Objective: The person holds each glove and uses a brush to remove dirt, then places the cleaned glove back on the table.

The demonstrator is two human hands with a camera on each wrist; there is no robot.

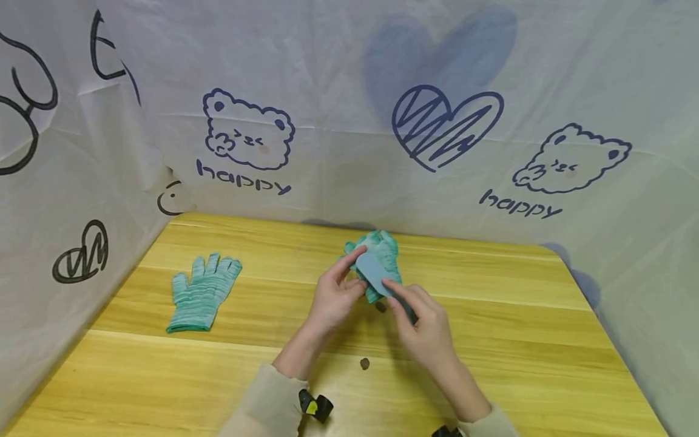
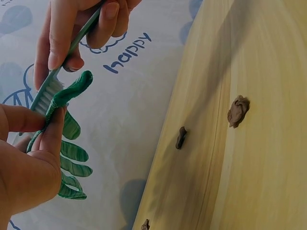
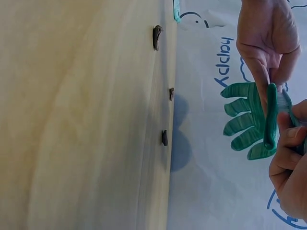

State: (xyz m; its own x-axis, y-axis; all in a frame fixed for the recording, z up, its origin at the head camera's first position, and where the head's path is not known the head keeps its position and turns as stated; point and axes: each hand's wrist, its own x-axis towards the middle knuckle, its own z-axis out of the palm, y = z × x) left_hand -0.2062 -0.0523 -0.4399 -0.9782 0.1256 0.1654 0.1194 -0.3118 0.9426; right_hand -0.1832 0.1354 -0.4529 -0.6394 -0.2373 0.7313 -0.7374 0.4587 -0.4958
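Observation:
Up above the table, my left hand [image 1: 334, 298] pinches a green-and-white knit glove [image 1: 384, 245] near its cuff, between thumb and fingers. The glove's fingers hang loose in the left wrist view. In my right hand [image 1: 428, 331] is a brush [image 1: 374, 272] with a blue-grey back, gripped by its handle. Its white bristles [image 2: 44, 100] face the glove and touch it near the cuff. My left fingertips lie close to the brush head. Part of the brush handle is hidden by the right fingers.
A matching glove [image 1: 202, 295] lies flat on the wooden table [image 1: 262, 358] at the left. Small brown lumps lie on the tabletop, one lump [image 1: 364, 363] nearer me and another lump [image 1: 380, 307] below the hands. A printed white cloth [image 1: 333, 164] hangs behind.

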